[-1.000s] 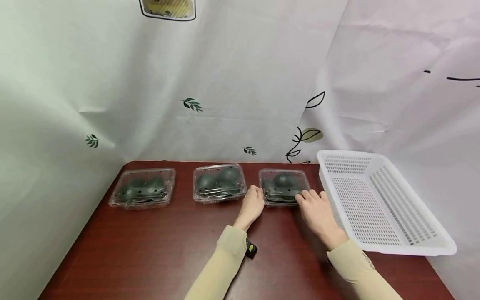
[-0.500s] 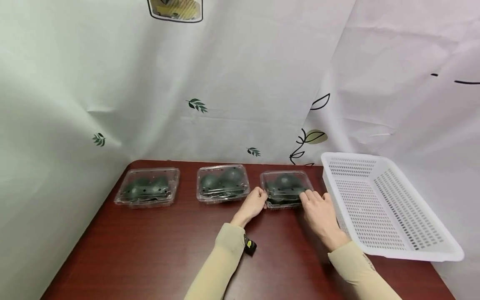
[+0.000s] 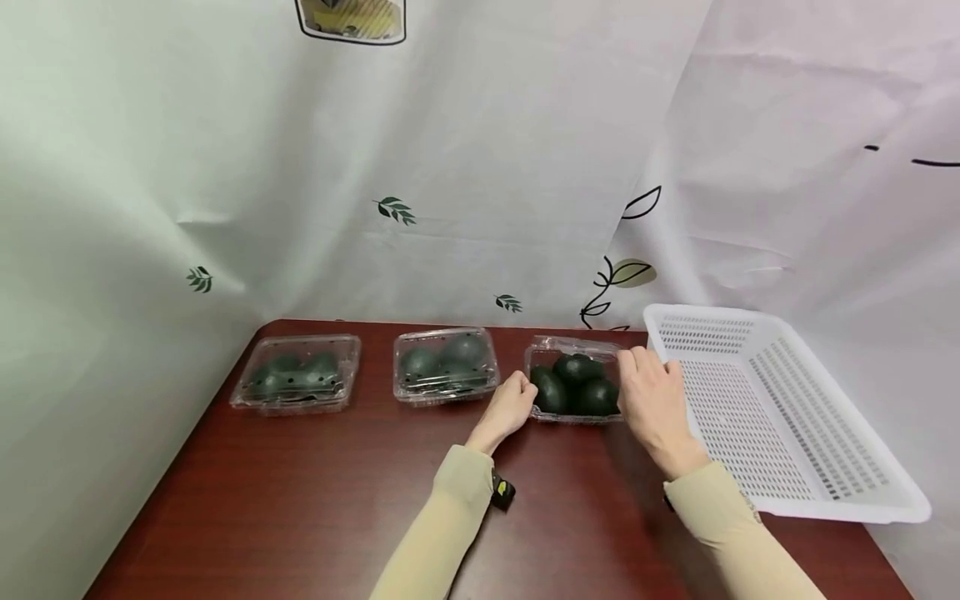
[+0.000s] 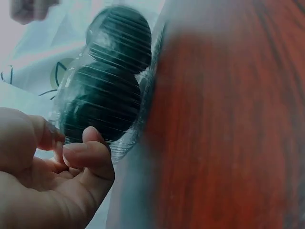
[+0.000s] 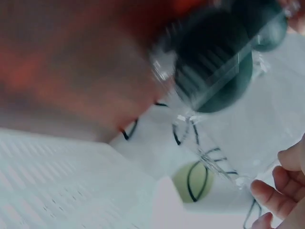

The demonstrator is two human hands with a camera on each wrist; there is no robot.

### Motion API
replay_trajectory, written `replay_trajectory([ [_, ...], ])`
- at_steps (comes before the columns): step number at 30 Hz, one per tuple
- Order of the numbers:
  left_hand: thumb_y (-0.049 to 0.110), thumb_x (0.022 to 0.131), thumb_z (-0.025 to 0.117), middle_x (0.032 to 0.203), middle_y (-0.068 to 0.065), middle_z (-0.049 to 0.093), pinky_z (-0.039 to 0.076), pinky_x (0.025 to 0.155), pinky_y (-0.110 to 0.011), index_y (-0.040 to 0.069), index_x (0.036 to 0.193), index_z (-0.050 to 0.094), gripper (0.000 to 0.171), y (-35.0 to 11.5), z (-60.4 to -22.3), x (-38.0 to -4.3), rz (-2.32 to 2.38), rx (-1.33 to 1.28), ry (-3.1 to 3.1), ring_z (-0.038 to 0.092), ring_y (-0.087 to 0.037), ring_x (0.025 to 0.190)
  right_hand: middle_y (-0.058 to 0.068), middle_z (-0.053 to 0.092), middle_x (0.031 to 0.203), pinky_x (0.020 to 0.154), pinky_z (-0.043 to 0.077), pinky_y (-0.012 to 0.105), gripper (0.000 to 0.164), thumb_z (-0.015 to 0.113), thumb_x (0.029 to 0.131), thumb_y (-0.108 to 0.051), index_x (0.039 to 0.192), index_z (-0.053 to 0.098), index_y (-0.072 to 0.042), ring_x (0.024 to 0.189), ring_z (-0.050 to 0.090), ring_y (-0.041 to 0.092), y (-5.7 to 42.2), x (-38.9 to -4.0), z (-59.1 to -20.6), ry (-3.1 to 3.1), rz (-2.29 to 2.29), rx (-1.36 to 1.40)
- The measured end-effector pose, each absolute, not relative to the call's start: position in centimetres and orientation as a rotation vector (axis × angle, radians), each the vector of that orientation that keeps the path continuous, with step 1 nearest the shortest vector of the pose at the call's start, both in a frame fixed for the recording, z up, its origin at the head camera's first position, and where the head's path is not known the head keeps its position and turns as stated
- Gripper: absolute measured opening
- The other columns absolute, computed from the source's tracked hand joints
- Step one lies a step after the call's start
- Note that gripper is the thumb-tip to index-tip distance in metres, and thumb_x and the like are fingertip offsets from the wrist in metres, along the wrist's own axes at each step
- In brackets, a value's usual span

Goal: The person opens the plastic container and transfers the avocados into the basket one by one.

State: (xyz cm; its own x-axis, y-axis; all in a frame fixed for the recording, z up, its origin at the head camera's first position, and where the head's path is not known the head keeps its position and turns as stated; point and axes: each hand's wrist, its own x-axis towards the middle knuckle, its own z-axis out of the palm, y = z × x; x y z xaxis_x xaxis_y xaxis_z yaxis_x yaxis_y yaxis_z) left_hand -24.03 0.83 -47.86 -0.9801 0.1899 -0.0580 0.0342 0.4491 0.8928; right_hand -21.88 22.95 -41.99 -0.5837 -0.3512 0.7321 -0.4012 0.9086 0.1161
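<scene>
A clear plastic clamshell container [image 3: 577, 419] stands toward the back of the table, its lid [image 3: 576, 342] raised. Inside lie dark green avocados [image 3: 576, 368], three of them visible in the head view. My left hand [image 3: 512, 402] pinches the container's left edge. In the left wrist view, the curled fingers of that left hand [image 4: 71, 176] sit at the ribbed wall, close to an avocado [image 4: 102, 102]. My right hand [image 3: 652, 404] holds the lid up at the right. In the right wrist view, the right hand's fingertips [image 5: 267, 195] are at the lid's corner.
Two more closed clamshells stand to the left, one in the middle [image 3: 446, 367] and one at the far left [image 3: 295, 375], with dark green fruit inside. A white perforated basket [image 3: 780, 417] is close beside my right hand. A white printed curtain [image 3: 450, 167] hangs behind the table [image 3: 337, 500].
My right hand has risen and lifted the container's lid, so the avocados show uncovered. My left hand stays at the container's left edge.
</scene>
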Motion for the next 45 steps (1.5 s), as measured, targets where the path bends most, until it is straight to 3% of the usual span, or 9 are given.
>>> replay_trajectory([
  [3,0.019,0.101,0.039,0.07,-0.003,0.05,0.038,0.065,-0.031,0.01,0.086,0.045,0.019,0.8,-48.0,-24.1,1.568,0.17,2.549,0.047,-0.017,0.062,0.016,0.049,0.077,0.057,0.031,0.047,0.009,0.04,0.085,0.002,0.082,0.048,0.0,0.072,0.049,0.041,22.5,-22.2,-41.0,-2.237,0.063,0.556],
  [8,0.019,0.102,0.038,0.068,-0.004,0.054,0.042,0.069,-0.032,0.009,0.086,0.049,0.022,1.1,-48.2,-24.2,1.609,0.166,2.577,0.053,-0.017,0.063,0.018,0.052,0.082,0.057,0.034,0.048,0.005,0.047,0.084,0.002,0.086,0.052,0.001,0.076,0.05,0.041,21.9,-22.9,-39.8,-2.289,0.087,0.545],
  [13,0.021,0.106,0.036,0.072,-0.006,0.047,0.038,0.067,-0.033,0.008,0.087,0.051,0.027,1.2,-48.2,-24.5,1.601,0.157,2.623,0.047,-0.019,0.065,0.018,0.053,0.085,0.057,0.036,0.05,0.007,0.053,0.082,0.006,0.087,0.052,0.001,0.078,0.05,0.041,21.5,-24.3,-38.4,-2.369,0.124,0.509],
  [21,0.021,0.107,0.034,0.073,-0.007,0.048,0.04,0.068,-0.036,0.007,0.086,0.054,0.032,1.3,-48.3,-25.1,1.549,0.187,2.696,0.047,-0.022,0.07,0.017,0.053,0.089,0.061,0.038,0.05,0.007,0.058,0.091,0.003,0.088,0.053,-0.001,0.08,0.05,0.038,21.3,-26.3,-36.7,-2.461,0.165,0.491],
  [34,0.023,0.107,0.034,0.075,-0.007,0.046,0.037,0.065,-0.033,0.008,0.089,0.051,0.03,1.3,-48.7,-24.8,1.642,0.146,2.605,0.044,-0.02,0.067,0.018,0.054,0.096,0.072,0.042,0.054,0.009,0.051,0.1,-0.005,0.098,0.059,0.0,0.089,0.052,0.038,21.6,-30.8,-35.3,-2.602,0.223,0.498],
  [45,0.024,0.108,0.032,0.077,-0.007,0.044,0.036,0.065,-0.033,0.009,0.093,0.048,0.027,1.3,-48.7,-24.6,1.674,0.108,2.556,0.043,-0.019,0.067,0.021,0.052,0.098,0.079,0.044,0.052,0.006,0.053,0.098,-0.001,0.098,0.057,0.004,0.093,0.052,0.04,22.0,-34.6,-35.3,-2.684,0.339,0.559],
])
